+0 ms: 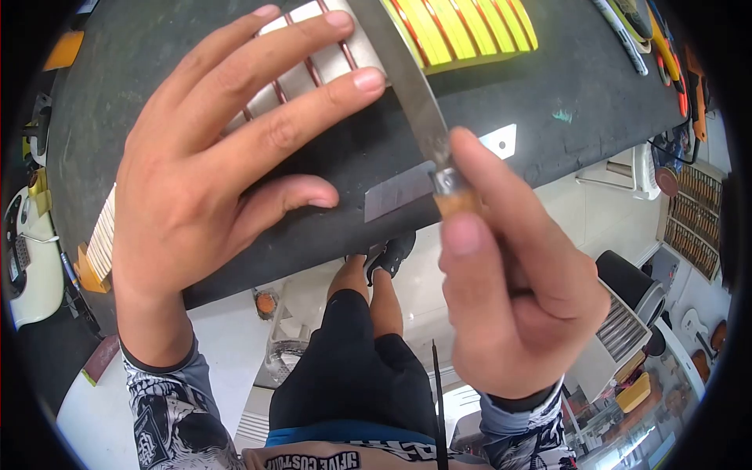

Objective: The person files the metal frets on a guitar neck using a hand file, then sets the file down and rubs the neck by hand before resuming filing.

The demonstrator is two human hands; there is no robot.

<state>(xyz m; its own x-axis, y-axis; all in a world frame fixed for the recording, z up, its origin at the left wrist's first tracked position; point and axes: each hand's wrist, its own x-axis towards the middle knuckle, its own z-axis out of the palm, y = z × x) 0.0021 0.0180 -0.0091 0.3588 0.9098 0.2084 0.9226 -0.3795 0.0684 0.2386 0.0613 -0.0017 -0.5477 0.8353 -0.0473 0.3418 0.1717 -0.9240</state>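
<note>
Pinching blade point(410, 98) by handle point(458, 204) in right grip point(525, 301) | resting left grip point(188, 180), spread wide, on white strip point(330, 64), on bench point(595, 82) near yellow strip point(464, 27) | apparently mid-work, with blade between strips; unable to tell done from remaining

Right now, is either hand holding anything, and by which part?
The right hand holds a metal tool by its handle; the left hand lies spread over a striped white piece.
</note>
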